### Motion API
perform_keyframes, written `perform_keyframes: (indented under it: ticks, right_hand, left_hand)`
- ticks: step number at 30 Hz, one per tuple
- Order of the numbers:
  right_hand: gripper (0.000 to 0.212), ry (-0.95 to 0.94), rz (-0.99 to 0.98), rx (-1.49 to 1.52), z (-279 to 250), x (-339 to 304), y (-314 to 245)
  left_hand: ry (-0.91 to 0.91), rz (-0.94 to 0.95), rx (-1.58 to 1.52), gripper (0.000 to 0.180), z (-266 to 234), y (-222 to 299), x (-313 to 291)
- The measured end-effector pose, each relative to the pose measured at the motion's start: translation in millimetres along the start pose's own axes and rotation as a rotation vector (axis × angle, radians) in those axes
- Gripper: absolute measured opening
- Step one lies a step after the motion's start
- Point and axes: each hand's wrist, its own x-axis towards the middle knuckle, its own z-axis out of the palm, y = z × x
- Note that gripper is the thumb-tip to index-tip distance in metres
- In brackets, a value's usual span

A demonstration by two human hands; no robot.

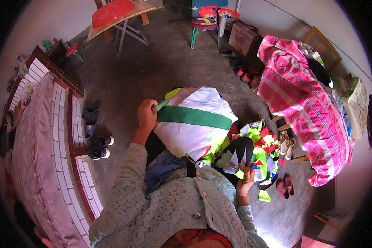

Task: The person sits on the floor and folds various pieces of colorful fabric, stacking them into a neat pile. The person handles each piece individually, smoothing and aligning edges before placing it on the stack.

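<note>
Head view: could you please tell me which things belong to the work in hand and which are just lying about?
In the work:
green-banded white cloth, in the left hand
multicoloured fabric scraps, at the right hand

Apparently just lying about:
red basin
pink plaid cloth
white-soled dark shoes
cardboard box

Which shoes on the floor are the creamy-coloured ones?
The cream pair, just right of the colourful cloth scraps. Their uppers are pale, while the other shoes' uppers look dark or reddish.
</note>
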Motion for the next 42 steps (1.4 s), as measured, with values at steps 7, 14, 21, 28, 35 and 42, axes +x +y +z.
perform_keyframes:
  ticks: [7, 14, 21, 28, 35, 42]
  right_hand:
    - [0.025, -0.018, 0.005, 0.002, -0.5, -0.1, 0.2]
    - [0.024, -0.021, 0.003, -0.006, 2.0, -3.4, 5.6]
    - [0.021, -0.031, -0.007, 0.011, 1.6, -2.2, 4.9]
    - [0.025, -0.034, 0.005, 0.013, 0.3, -2.2, 4.5]
    - [0.026, -0.015, 0.005, -0.001, 2.1, -4.3, 6.9]
    - [0.026, 0.005, -0.004, -0.001, 4.9, -5.5, 10.1]
  left_hand:
    - [-0.019, -0.007, 0.026, 0.036, -11.0, 7.5, 5.3]
    - [-0.391, 0.203, 0.078, 0.035, -18.0, 5.9, -9.1]
    - [-0.43, 0.089, 0.028, 0.034, -2.3, -13.0, -27.8]
    - [-0.378, 0.142, 0.128, 0.03, 10.4, -21.4, -32.4]
    - [-0.253, 0.232, 0.239, 0.029, 22.5, -27.4, -33.1]
    - [-0.245, 0.095, 0.312, 0.037, 20.8, -35.4, -36.4]
